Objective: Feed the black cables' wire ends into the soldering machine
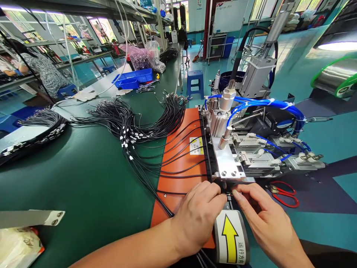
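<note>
My left hand [200, 208] is closed at the front end of the machine [225, 156], its fingers curled round what looks like a black cable [177, 193] that runs into it; the fingertips are hidden. Across the narrow metal track [229, 204], my right hand [263, 214] has its thumb and forefinger close together by the track; anything pinched there is too small to make out. A bundle of black cables [142, 182] passes under my left wrist. Several single cables cross the orange plate [178, 149] into the machine's side. Below the track is a curved cover with a yellow arrow [231, 238].
Red-handled cutters [286, 193] lie right of the machine. More black cables with white tags [124, 136] spread over the green table [92, 193]; a coiled bundle [41, 137] is at left. Farther back are blue trays [136, 78], a blue stool [195, 83] and a seated person [44, 70].
</note>
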`<state>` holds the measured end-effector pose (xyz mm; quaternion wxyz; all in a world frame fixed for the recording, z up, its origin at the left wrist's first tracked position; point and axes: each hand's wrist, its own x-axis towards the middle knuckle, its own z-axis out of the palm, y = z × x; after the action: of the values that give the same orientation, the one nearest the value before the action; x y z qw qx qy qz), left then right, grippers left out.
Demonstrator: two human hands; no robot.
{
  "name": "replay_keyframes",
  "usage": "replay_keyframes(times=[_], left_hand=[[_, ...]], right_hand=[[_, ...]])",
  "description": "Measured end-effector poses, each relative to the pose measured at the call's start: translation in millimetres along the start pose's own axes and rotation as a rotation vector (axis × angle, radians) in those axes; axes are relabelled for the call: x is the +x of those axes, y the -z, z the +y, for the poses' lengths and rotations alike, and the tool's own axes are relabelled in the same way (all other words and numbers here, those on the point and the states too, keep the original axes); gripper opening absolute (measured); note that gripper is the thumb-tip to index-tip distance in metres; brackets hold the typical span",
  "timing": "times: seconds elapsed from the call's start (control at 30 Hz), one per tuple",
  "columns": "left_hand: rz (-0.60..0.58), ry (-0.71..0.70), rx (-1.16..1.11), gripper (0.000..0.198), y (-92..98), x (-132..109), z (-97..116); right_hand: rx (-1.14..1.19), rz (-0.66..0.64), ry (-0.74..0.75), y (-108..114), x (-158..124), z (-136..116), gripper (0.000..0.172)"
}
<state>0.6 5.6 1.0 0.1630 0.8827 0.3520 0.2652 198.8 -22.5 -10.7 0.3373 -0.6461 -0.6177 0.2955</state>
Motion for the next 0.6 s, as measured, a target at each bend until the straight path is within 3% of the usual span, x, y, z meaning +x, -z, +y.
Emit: replay_keyframes(times=[0.37,0.6], left_hand=[[-0.008,0.000,0.018,0.027,0.7,1.0,0.7],[-0.013,0.006,0.195,0.028,8.4,2.1,6.2]], right_hand=[[0.031,-0.030,-0.087,-3.9,-0.8,3.6,0.028],[0.058,-0.093,-0.141,-4.9,-0.2,4.9,0.030]])
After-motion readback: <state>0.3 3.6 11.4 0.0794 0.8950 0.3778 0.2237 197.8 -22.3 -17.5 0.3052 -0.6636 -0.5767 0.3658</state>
